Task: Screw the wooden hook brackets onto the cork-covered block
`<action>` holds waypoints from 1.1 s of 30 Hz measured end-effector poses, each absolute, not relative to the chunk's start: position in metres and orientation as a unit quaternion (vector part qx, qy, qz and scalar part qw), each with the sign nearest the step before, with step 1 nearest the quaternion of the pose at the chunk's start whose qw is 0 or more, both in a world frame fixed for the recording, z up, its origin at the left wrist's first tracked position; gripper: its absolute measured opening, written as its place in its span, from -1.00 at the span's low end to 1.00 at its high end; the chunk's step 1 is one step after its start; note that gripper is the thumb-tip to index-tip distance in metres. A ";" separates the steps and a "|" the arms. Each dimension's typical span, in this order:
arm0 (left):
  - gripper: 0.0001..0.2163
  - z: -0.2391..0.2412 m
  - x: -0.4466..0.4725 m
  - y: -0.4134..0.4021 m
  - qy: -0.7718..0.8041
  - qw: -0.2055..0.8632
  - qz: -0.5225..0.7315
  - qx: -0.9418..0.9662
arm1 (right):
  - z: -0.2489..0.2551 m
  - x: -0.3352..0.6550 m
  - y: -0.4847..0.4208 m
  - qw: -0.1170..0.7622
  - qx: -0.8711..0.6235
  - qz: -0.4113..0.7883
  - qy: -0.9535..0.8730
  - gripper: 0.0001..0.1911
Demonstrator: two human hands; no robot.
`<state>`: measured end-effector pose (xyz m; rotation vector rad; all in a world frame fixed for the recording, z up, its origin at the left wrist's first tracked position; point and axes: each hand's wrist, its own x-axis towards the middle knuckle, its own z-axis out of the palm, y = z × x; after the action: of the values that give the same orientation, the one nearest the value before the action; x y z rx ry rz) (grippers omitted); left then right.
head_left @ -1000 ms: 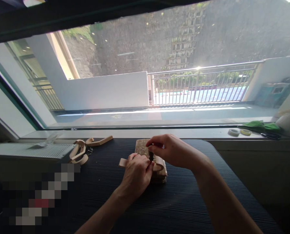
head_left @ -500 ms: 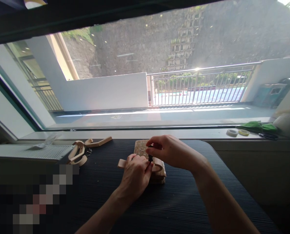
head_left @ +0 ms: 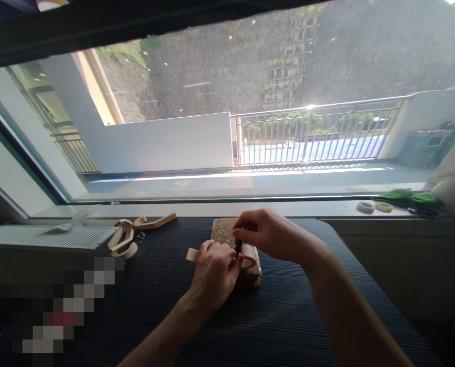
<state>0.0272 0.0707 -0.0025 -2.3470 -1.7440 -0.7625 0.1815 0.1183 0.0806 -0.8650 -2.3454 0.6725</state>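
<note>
My left hand (head_left: 217,269) is wrapped over a pale wooden hook (head_left: 252,255). It presses the hook onto a stack of chipboard blocks (head_left: 222,230) on the dark table. The hook's straight end sticks out left of my fingers, and its curved end shows on the right. My right hand (head_left: 268,233) pinches the top of a short black tool (head_left: 238,246), perhaps a small screwdriver. The tool stands upright over the hook, by my left thumb and index finger. Its tip is hidden by my left fingers.
More wooden hooks (head_left: 123,239) lie at the table's left back, with several small screws (head_left: 141,236) beside them. Tape rolls (head_left: 365,207) and a green cloth (head_left: 405,197) rest on the windowsill (head_left: 307,209). A crumpled plastic bag (head_left: 76,220) lies at the left.
My right hand has lifted very slightly and shows more of the black tool. My left hand still holds the hook in the same place.
</note>
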 end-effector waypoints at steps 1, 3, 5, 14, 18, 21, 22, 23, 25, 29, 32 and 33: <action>-0.76 -0.003 0.027 0.071 -0.575 0.060 -0.252 -0.776 | 0.081 0.181 0.118 0.271 -0.325 0.249 -0.871 -0.80; -0.77 -0.003 0.027 0.070 -0.572 0.061 -0.253 -0.777 | 0.081 0.181 0.117 0.266 -0.330 0.246 -0.872 -0.79; -0.78 -0.003 0.027 0.070 -0.571 0.062 -0.256 -0.778 | 0.083 0.181 0.115 0.262 -0.332 0.242 -0.874 -0.78; -0.78 -0.003 0.026 0.071 -0.569 0.062 -0.266 -0.776 | 0.088 0.181 0.109 0.253 -0.301 0.260 -0.882 -0.74; -0.78 -0.003 0.027 0.071 -0.573 0.060 -0.266 -0.773 | 0.087 0.180 0.112 0.256 -0.304 0.262 -0.880 -0.75; -0.77 -0.004 0.028 0.071 -0.573 0.060 -0.268 -0.772 | 0.087 0.181 0.113 0.244 -0.329 0.258 -0.875 -0.77; -0.77 -0.004 0.028 0.071 -0.572 0.060 -0.268 -0.773 | 0.087 0.181 0.113 0.240 -0.335 0.254 -0.875 -0.77; -0.77 -0.004 0.028 0.071 -0.570 0.060 -0.268 -0.774 | 0.086 0.181 0.113 0.239 -0.341 0.248 -0.875 -0.77; -0.77 -0.004 0.027 0.071 -0.568 0.061 -0.265 -0.777 | 0.085 0.181 0.112 0.238 -0.351 0.233 -0.875 -0.77; -0.78 -0.004 0.026 0.071 -0.564 0.066 -0.259 -0.781 | 0.086 0.181 0.110 0.235 -0.360 0.222 -0.875 -0.75; -0.79 -0.003 0.026 0.071 -0.562 0.062 -0.260 -0.782 | 0.088 0.181 0.108 0.236 -0.339 0.236 -0.879 -0.74; -0.79 -0.003 0.026 0.071 -0.563 0.062 -0.262 -0.781 | 0.089 0.181 0.107 0.239 -0.328 0.243 -0.881 -0.74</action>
<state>0.0257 0.0706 -0.0029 -2.3619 -1.7022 -0.7926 0.1811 0.1072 0.0891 -0.8980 -2.4124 0.6654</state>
